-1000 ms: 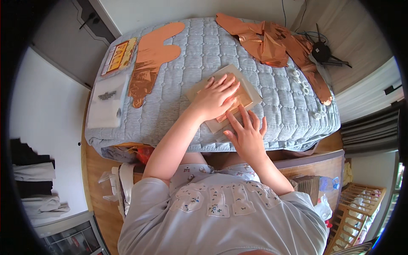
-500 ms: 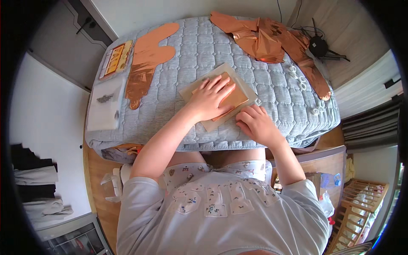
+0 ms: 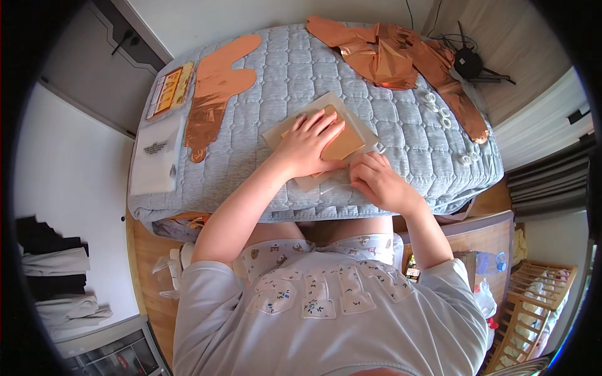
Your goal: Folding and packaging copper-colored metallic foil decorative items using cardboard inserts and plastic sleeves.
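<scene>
A folded copper-coloured foil sheet lies with a translucent plastic bag around or under it; I cannot tell which all over. My left hand rests flat across the left part of the foil with its fingers spread. At the bag's near right edge, my right hand has its fingers curled in a pinch on the clear film. The fingertips of that hand are partly hidden. Both lie on a grey quilted mattress.
Flat copper foil balloons lie at the far left and far right. Coils of white ribbon sit on the right. A clear plastic pack and a printed packet lie along the left edge. A black device stands behind.
My right hand has shifted slightly, and the bag's near right edge now looks lifted and creased beside it. My left hand stays flat on the foil.
</scene>
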Demonstrator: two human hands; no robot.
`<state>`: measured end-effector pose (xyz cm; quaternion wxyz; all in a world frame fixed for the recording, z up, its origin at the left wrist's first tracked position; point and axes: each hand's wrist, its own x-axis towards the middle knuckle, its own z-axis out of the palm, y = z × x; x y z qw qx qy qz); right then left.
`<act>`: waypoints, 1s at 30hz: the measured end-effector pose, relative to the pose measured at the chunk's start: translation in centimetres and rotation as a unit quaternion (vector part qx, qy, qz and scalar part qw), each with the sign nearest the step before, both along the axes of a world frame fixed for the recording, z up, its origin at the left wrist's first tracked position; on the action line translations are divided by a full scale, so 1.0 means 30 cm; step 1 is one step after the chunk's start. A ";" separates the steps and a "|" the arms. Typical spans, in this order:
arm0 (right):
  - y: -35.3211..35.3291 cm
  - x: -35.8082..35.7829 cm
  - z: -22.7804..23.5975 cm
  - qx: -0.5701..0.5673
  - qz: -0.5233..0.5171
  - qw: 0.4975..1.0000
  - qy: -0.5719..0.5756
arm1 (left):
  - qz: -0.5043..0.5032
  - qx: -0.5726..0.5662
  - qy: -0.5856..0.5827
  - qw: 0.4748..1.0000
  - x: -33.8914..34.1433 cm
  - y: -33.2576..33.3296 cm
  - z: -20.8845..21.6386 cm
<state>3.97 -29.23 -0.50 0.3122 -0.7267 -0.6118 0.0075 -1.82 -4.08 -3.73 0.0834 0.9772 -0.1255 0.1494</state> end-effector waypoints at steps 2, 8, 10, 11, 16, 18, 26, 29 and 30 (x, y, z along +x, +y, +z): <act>-0.035 0.005 0.000 0.039 0.050 0.997 0.049 | -0.003 0.002 0.002 1.000 -0.005 -0.003 0.010; -0.287 -0.030 -0.012 0.195 0.000 0.866 0.460 | -0.008 0.012 0.059 0.998 -0.006 0.005 0.031; -0.381 -0.022 0.034 0.073 -0.013 0.823 0.563 | -0.042 0.025 0.060 0.997 -0.003 0.020 0.031; -0.405 -0.026 0.054 -0.031 -0.085 0.812 0.577 | -0.046 0.024 0.064 0.997 -0.007 0.025 0.033; -0.330 -0.118 -0.022 -0.026 -0.248 0.951 0.184 | -0.169 0.051 0.076 0.981 -0.039 0.038 0.045; -0.264 -0.146 -0.053 -0.009 -0.234 0.945 0.228 | -0.198 0.049 0.091 0.975 -0.045 0.031 0.065; -0.165 -0.147 -0.179 0.147 -0.171 0.952 0.206 | -0.230 0.049 0.131 0.963 -0.064 0.016 0.095; -0.163 -0.160 -0.165 0.134 -0.179 0.937 0.268 | -0.225 0.016 0.069 0.972 -0.089 0.024 0.087; -0.162 -0.169 -0.164 0.114 -0.198 0.925 0.303 | -0.237 0.024 -0.020 0.971 -0.104 0.037 0.076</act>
